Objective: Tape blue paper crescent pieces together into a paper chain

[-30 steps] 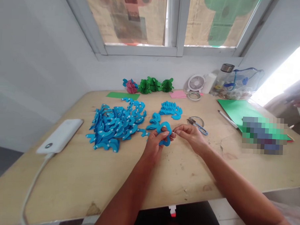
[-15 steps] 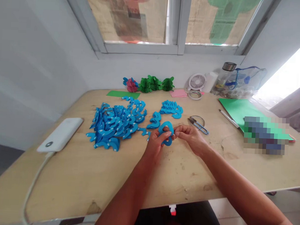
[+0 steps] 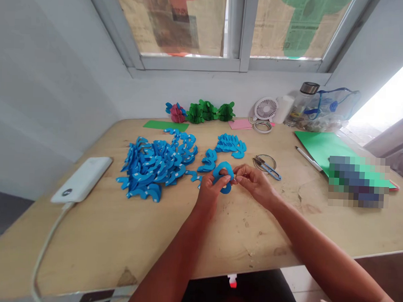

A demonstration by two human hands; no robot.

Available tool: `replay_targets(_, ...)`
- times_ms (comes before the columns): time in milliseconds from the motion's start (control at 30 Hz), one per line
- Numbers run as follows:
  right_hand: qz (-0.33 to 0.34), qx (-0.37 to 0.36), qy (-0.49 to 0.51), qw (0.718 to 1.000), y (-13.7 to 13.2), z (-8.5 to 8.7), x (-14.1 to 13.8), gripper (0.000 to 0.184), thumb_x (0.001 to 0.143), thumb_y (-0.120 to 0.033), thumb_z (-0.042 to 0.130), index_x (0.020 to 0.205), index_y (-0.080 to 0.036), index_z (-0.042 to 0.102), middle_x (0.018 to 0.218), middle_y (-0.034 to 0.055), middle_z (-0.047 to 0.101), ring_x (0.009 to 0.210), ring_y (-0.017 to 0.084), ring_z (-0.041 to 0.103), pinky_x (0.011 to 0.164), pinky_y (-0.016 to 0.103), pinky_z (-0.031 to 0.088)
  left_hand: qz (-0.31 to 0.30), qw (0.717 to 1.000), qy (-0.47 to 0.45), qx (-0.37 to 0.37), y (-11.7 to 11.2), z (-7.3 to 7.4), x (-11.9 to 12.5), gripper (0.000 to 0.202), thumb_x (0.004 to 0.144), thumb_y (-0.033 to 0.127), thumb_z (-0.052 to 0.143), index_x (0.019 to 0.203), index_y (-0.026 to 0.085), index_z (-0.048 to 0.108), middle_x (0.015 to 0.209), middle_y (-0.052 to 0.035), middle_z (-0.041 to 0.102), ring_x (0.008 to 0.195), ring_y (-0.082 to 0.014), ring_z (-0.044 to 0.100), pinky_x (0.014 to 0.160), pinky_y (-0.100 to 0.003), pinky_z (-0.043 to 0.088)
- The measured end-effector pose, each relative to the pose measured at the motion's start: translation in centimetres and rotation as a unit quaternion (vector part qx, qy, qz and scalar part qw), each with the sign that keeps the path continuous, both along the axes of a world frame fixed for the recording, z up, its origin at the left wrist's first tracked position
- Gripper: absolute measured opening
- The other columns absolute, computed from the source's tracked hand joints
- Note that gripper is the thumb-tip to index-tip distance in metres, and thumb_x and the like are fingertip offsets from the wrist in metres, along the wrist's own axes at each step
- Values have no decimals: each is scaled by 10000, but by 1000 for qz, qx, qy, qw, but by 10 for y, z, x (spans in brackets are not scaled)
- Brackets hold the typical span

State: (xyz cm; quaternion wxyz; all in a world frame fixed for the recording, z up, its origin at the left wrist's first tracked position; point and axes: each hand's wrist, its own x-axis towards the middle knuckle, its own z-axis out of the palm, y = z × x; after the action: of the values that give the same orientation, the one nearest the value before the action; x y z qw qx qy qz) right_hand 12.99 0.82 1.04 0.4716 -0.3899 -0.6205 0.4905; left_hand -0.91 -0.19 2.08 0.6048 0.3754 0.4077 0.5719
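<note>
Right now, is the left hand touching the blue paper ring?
Touching: the head view shows the left hand pinching the blue paper ring between thumb and fingers.

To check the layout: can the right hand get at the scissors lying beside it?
Probably yes: the scissors lie just beyond the right hand, with nothing between them, though it pinches the blue paper piece.

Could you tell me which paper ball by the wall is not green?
The leftmost ball, pink with blue; the three others beside it are green.
</note>
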Motion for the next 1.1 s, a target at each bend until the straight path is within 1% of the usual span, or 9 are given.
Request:
replay_targets(67,-26,1,-25,999,1,-1,1,221,754,-391,614,700,-182,566,876,54,609,849,174,562,767,327,424,4,1000,-1,0,0,-1,0,115,594,230,648,634,168,559,536,15,589,533,-110,549,554,-230,414)
replay_targets(133,-60,-15,-45,997,1,1,1,194,761,-379,597,770,-185,593,890,55,622,834,172,565,756,326,424,8,1000,1,-3,0,-1,-1,119,607,233,645,661,166,563,557,9,601,560,-121,575,565,-231,421)
replay_targets(233,-90,-43,-62,993,1,7,3,204,764,-373,577,846,-190,615,877,52,638,839,177,565,733,317,426,14,1000,11,-9,0,-1,-2,132,620,239,639,693,167,556,581,7,611,580,-136,605,544,-223,410)
replay_targets(367,-41,-68,-58,995,-1,12,4,228,759,-402,574,757,-182,632,778,46,642,833,193,577,703,313,434,-2,1000,26,-7,1,-2,-4,137,611,248,637,682,162,558,568,-1,611,581,-152,619,518,-220,397)
replay_targets(433,-24,-74,-51,996,-2,12,4,240,748,-414,589,738,-179,638,778,45,646,812,191,585,695,313,439,-2,999,32,-1,2,-3,-5,126,616,251,634,669,161,562,565,0,607,584,-148,617,524,-220,400)
replay_targets(667,-12,-91,-6,996,-1,6,3,189,700,-365,659,703,-180,620,782,39,659,777,170,581,712,310,436,-6,999,31,20,2,-6,-3,128,608,240,646,649,170,547,545,17,587,547,-116,558,549,-230,418)
replay_targets(833,1,-112,25,993,-2,6,1,189,706,-349,656,684,-170,596,780,29,645,744,144,578,736,300,429,-6,998,54,28,2,-5,-2,112,604,244,631,626,169,552,533,22,577,522,-106,536,548,-228,409)
replay_targets(967,12,-102,34,994,-1,4,0,201,721,-353,644,674,-169,578,769,25,631,748,141,580,747,298,426,-15,996,79,39,4,-5,-4,118,603,255,631,606,166,553,515,15,580,493,-102,521,512,-219,386)
replay_targets(1100,17,-66,12,998,-1,1,0,209,737,-362,627,672,-174,565,812,36,625,784,150,575,757,306,427,2,994,96,48,5,-6,-4,105,645,255,603,616,162,563,528,-10,612,499,-107,528,493,-212,374)
